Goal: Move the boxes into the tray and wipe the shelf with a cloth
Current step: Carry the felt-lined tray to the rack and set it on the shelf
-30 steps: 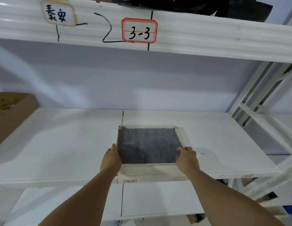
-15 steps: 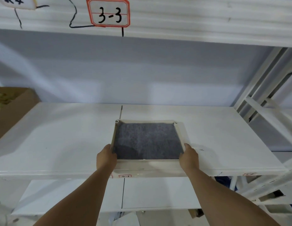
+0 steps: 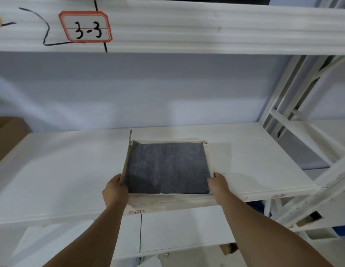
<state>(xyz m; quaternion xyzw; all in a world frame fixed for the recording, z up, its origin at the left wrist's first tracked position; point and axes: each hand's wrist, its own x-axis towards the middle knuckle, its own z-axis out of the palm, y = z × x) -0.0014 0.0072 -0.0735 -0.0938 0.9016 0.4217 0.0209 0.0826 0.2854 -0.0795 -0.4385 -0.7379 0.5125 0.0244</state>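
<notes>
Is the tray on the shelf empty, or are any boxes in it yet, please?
Empty: the tray shows only its grey felt lining, no boxes.

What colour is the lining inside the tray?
Dark grey lining, cream tray frame; head view.

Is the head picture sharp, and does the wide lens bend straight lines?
Head view: the tray and both hands, left and right, are fairly sharp; the shelf edge above bows, so there is wide-angle distortion; the cardboard box at the left border is soft; lighting is even, without glare.
</notes>
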